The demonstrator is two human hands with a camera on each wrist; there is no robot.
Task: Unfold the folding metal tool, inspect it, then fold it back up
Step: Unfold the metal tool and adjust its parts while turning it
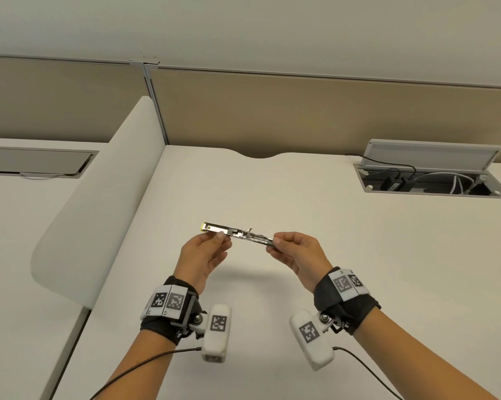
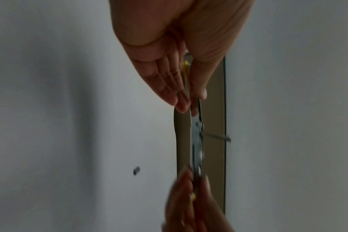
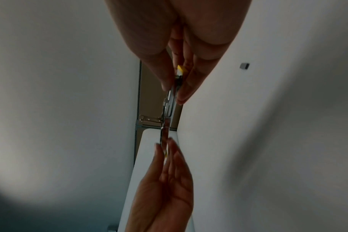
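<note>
The folding metal tool (image 1: 237,234) is held in the air above the desk (image 1: 315,255), stretched out nearly straight between both hands. The left hand (image 1: 204,256) pinches the section nearer the yellow-tipped end (image 1: 202,226) between thumb and fingertips. The right hand (image 1: 297,251) pinches the opposite end in the same way, with its yellow tip buried between the fingers in the right wrist view. A short metal piece (image 3: 149,118) projects sideways from the hinge region at mid-length.

Risks, judged from this position:
- Pinch hazard. Both grips sit close to the joints. If the sections close during refolding, a fingertip could be caught between the metal edges.
- Loss of grip. Each end is secured by a fingertip pinch only. A stiff hinge releasing suddenly could twist the tool free and drop it onto the desk.
- Snagging. The projecting piece may block closure if it is not seated first. Forcing it could bend it.

Surroundings: the desk is white and smooth, with a scalloped cutout at its rear edge. Beige partition panels (image 1: 301,111) stand behind it, below a pale wall. A white curved divider (image 1: 99,215) separates the neighbouring desk on the left. At the right rear, a cable hatch (image 1: 434,180) stands with its lid raised, exposing black and white cables.
</note>
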